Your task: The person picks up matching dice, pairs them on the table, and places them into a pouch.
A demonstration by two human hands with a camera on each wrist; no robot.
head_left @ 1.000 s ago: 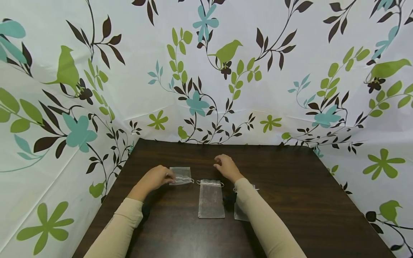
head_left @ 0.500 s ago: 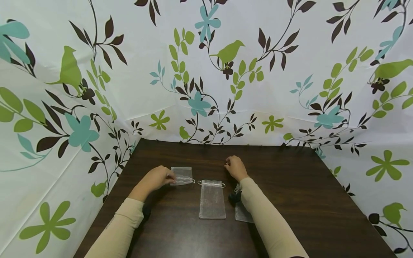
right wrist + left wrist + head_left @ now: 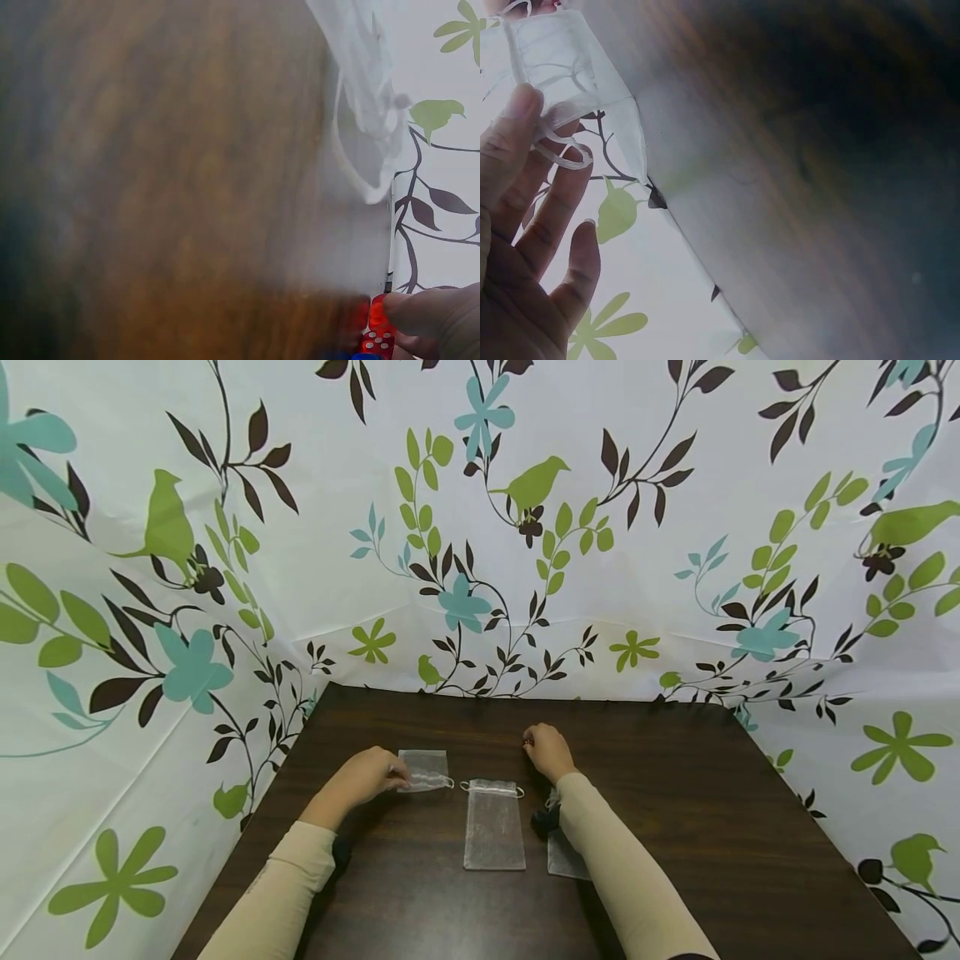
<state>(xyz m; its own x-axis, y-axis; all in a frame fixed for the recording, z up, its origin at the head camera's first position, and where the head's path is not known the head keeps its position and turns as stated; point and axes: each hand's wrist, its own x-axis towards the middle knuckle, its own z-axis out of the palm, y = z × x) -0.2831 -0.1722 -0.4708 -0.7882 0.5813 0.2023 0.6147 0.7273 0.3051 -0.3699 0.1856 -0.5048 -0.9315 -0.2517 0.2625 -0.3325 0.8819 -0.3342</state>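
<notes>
My left hand (image 3: 367,774) pinches a sheer white drawstring pouch (image 3: 429,762) on the left of the table. In the left wrist view the thumb and forefinger hold this pouch (image 3: 555,52) near its cord, and a cord loop hangs over the fingers. My right hand (image 3: 549,752) is farther back, right of the middle, with its fingers curled. The right wrist view shows its thumb and fingers pinching a red die (image 3: 379,343) with white pips. Another red-orange piece sits just above that die, and a blue one (image 3: 366,356) shows at the bottom edge.
A second sheer pouch (image 3: 495,828) lies flat in the middle of the dark wood table (image 3: 675,860). A third pouch (image 3: 566,856) is partly hidden under my right forearm. Behind and at both sides hangs a white cloth (image 3: 300,568) printed with leaves and birds.
My right hand has moved a little to the right and its fingers have closed, with something small and red at the fingertips. The left hand keeps its hold on the pouch.
</notes>
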